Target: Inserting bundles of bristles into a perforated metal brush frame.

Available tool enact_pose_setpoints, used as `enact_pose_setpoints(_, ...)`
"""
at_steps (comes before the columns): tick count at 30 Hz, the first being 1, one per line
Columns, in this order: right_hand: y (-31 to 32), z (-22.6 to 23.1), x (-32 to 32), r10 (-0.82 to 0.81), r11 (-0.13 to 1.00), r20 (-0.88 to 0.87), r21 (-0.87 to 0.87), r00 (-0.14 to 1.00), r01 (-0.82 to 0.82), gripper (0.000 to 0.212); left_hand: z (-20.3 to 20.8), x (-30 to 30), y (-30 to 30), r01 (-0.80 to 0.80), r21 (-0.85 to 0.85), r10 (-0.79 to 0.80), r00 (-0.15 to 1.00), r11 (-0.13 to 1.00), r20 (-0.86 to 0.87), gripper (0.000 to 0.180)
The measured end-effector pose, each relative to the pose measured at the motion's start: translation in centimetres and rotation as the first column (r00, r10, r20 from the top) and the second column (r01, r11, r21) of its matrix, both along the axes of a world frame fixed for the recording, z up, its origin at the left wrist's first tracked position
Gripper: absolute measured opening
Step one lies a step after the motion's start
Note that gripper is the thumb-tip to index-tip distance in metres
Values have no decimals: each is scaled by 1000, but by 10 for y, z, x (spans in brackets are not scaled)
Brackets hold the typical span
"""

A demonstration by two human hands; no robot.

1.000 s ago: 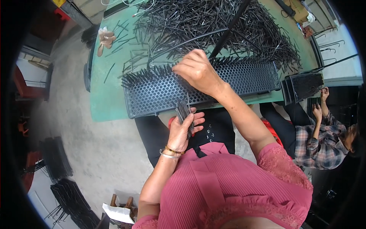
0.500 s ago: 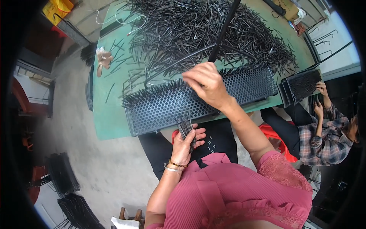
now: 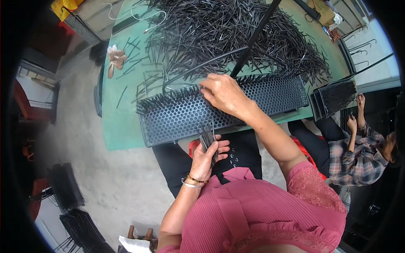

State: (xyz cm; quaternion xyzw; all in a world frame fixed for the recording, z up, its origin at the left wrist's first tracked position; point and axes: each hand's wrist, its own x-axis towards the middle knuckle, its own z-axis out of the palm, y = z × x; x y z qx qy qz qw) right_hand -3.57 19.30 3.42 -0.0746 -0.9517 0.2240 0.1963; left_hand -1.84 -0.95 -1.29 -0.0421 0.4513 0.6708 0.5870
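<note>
A bundle of thin black sticks (image 3: 206, 138) is gripped in my left hand (image 3: 203, 160), thumb across it and some fingers spread, just off the near edge of a black perforated panel (image 3: 177, 122). Rows of similar black sticks (image 3: 166, 101) stand upright in the panel's holes along its far side. Over those far rows, at mid-length, my right hand (image 3: 228, 95) is closed with fingertips pinched downward. The hand itself hides what those fingertips hold, if anything. Behind the panel spreads a large heap of loose black sticks (image 3: 215, 38).
Above the panel slants a long black bar (image 3: 255, 40) with thinner rods branching off. A beige glove (image 3: 116, 58) lies on the green tabletop (image 3: 120, 135) at left. To the right, a seated co-worker (image 3: 358, 158) handles another panel (image 3: 337, 95). Black panels (image 3: 66, 185) stand on the floor at left.
My right hand has dropped slightly left and down toward the standing sticks, its fingers now pointing at the far rows. My left hand keeps its bundle, nearly still.
</note>
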Motion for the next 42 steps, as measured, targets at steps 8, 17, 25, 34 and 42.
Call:
enact_pose_setpoints(8,3,15,-18,18,1000,278,6,960,-20,11,-1,1,0,18,26,-18,1000,1000,14,32)
enact_pose_setpoints(17,5,14,-17,47,989,148,-148,988,-25,12,0,1,-1,7,24,-8,1000,1000,16,30)
enact_pose_setpoints(25,4,23,-17,28,979,26,-203,999,-23,9,-1,1,-1,-6,3,6,1000,1000,11,29)
enact_pose_setpoints(34,-3,11,-9,95,995,-71,23,993,-94,8,-1,0,0,16,-10,-16,1000,1000,-10,29)
enact_pose_setpoints(42,-11,18,-12,83,986,37,141,996,-87,6,0,-1,-1,4,1,-4,1000,1000,-7,28)
